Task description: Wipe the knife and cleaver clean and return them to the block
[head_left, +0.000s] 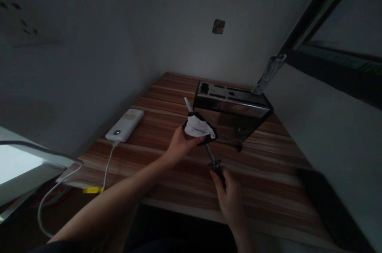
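My right hand is closed around the black handle of a honing steel, a long grey rod with a guard above the grip. The rod slants up and left, and its pale tip shows past my left hand. My left hand is closed on a white cloth with black edges, bunched at the middle of the rod. Whether the cloth wraps fully around the rod is hidden. Just behind my hands stands a knife block with dark slots in its top and clear-looking sides.
On the left of the wood-grain table lies a white power bank with a cable bearing a yellow tag. A patterned grey strip sticks up from the block's right end. A dark flat object lies at right.
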A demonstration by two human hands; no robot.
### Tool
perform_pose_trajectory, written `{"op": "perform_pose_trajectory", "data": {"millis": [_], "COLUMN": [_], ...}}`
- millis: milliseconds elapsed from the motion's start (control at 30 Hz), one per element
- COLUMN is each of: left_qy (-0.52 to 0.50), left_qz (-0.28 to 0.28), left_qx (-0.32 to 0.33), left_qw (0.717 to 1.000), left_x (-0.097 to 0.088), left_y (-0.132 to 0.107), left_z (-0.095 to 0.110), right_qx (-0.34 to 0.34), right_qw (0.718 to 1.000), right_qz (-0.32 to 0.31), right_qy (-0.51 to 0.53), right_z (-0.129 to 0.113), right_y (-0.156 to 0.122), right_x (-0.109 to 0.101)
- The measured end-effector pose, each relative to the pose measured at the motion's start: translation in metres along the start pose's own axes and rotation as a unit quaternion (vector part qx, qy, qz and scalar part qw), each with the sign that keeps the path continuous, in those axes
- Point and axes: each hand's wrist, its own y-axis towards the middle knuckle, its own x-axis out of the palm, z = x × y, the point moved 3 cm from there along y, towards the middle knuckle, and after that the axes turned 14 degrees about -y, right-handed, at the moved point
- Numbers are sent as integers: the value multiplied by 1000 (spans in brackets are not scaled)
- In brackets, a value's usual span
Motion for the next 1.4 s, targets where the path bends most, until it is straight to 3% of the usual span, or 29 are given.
{"op": "perform_pose_trajectory", "data": {"millis": [400, 900, 1400], "left_qy": [-117, -226, -241], "left_qz": [128, 149, 132], "left_qx": [60, 125, 73], "left_qw": [983, 955, 959], "left_x": [-27, -50, -42], "left_y": [17, 34, 33], "left_z": [10, 24, 18], "right_qx": [-16, -37, -17], "right_qw": [999, 997, 997], "right_qz": [-23, -30, -25], "right_qy": [-16, -68, -68], "right_z": [-4, -5, -2], "right_y": [-1, -3, -3], "right_x": [1, 2, 1]}}
